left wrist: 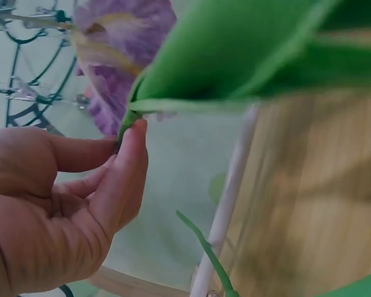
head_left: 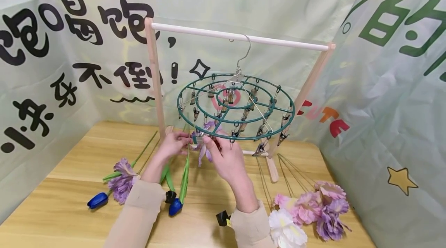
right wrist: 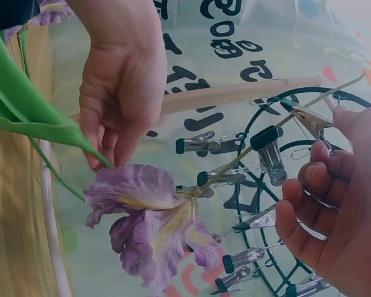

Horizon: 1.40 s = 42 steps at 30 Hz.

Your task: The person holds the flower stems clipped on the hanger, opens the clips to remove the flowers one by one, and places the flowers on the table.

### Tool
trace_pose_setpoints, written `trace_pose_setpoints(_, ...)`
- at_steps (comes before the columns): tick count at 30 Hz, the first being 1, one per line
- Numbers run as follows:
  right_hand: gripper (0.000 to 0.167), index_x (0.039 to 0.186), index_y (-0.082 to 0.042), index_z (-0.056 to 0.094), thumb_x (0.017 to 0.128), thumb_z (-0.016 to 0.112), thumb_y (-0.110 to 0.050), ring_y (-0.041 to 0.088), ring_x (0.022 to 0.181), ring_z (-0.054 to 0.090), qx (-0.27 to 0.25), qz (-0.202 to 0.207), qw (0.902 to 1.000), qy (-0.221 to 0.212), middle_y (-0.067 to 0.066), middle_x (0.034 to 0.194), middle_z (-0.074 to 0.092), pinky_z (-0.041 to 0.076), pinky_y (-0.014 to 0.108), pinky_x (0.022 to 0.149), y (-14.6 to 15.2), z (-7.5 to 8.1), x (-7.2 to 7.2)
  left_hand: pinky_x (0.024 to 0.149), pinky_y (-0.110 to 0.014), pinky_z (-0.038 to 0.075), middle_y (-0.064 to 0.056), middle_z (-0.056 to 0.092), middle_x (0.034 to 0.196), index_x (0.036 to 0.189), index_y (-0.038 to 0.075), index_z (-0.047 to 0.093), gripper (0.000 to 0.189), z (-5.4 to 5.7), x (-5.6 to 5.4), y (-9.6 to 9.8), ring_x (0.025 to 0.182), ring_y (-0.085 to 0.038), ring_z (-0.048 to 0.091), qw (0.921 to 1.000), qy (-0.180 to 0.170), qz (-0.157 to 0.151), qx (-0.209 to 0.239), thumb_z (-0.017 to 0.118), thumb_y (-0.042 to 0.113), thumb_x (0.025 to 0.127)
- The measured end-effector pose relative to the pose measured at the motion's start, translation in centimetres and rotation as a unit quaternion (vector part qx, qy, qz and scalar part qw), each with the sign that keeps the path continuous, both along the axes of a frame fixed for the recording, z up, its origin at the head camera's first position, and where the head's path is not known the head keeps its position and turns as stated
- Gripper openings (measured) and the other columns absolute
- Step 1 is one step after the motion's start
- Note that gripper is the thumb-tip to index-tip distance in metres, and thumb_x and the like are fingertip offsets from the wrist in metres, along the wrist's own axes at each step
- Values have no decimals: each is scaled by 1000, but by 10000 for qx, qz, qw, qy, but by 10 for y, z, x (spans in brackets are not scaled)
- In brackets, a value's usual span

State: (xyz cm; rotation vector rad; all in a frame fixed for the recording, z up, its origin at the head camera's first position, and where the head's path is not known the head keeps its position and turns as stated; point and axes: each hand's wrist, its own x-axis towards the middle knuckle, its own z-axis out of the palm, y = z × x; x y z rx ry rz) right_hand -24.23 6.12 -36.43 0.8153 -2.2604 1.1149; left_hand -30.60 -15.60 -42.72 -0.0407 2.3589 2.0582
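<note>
My left hand (head_left: 172, 145) pinches the green stem (left wrist: 128, 120) of a blue tulip (head_left: 175, 206), whose head hangs down below its long green leaves (head_left: 185, 176). On the other side, my right hand (head_left: 228, 159) pinches the handles of a metal clip (right wrist: 309, 117) with dark green tips, at the near edge of a round green clip hanger (head_left: 246, 138). A purple flower (right wrist: 136, 204) hangs beside the clips, its thin stem running past a second clip (right wrist: 271, 158) up to the pinched one. The left fingertips are close behind the purple petals.
A rack with a white top bar (head_left: 278, 42) and wooden posts carries the hanger, with several clips dangling from it. Left on the table (head_left: 69, 186) lie a purple flower (head_left: 122, 180) and another blue tulip (head_left: 98, 200). Pink flowers (head_left: 306, 206), a purple one and a white flower (head_left: 286, 229) lie right.
</note>
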Motion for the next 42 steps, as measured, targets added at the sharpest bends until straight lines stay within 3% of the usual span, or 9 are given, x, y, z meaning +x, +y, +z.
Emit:
trace_pose_setpoints(6,32,87,-18,65,107,58,-42,7,57,48,-95,60,9999,63,-9,62,53,40,28,53,0,-1,-2,70,-35,65,-29,71,113,133,-17,53,34,0,-17,-1,91,-32,74,9979,-328,-56,-548,56,0,104)
trace_pose_setpoints(10,44,80,-17,61,107,53,-51,8,55,43,-68,84,9995,282,-7,61,49,37,27,52,0,-1,-4,72,-36,65,-32,69,117,132,-16,54,33,-2,-27,-3,98,-38,72,9964,-449,-125,-710,57,0,103)
trace_pose_setpoints(15,43,76,-17,60,107,56,-46,6,53,41,-60,178,9994,277,-9,59,49,37,27,51,0,-1,-4,77,-42,65,-25,69,100,124,-17,59,28,-10,-33,-6,77,-24,69,9941,-491,-246,-933,60,-4,98)
trace_pose_setpoints(20,42,77,-17,61,107,55,-47,6,52,40,-49,164,9994,308,-8,59,47,36,27,50,0,-1,-4,70,-37,65,-18,65,91,121,-17,59,29,-20,-35,-8,66,-17,65,9914,-432,-349,-1188,61,-8,93)
trace_pose_setpoints(25,44,80,-16,62,107,54,-49,8,55,40,-62,136,9991,400,-7,61,48,36,26,52,0,-1,-3,61,-28,62,-24,70,92,127,-17,61,37,-25,-35,-8,61,-16,66,9862,-402,-294,-1577,64,-7,92)
trace_pose_setpoints(29,41,79,-15,62,106,58,-45,8,55,40,-50,94,9993,364,-7,61,47,35,26,51,1,-1,-3,61,-29,63,-27,71,98,131,-16,59,40,-26,-33,-8,64,-18,68,9840,-553,-234,-1677,67,-6,94)
trace_pose_setpoints(35,42,75,-17,61,107,57,-45,5,52,41,-117,184,9995,246,-9,59,49,36,26,50,2,-2,-3,64,-31,64,-22,67,95,129,-16,58,37,-26,-32,-8,69,-22,68,9838,-751,-172,-1618,66,-7,94)
trace_pose_setpoints(42,37,82,-17,67,106,59,-44,4,55,47,-149,275,9994,146,-9,61,55,41,26,53,3,-2,-4,70,-35,65,-23,68,96,125,-15,59,32,-24,-29,-7,75,-26,70,9835,-758,-163,-1633,64,-7,94)
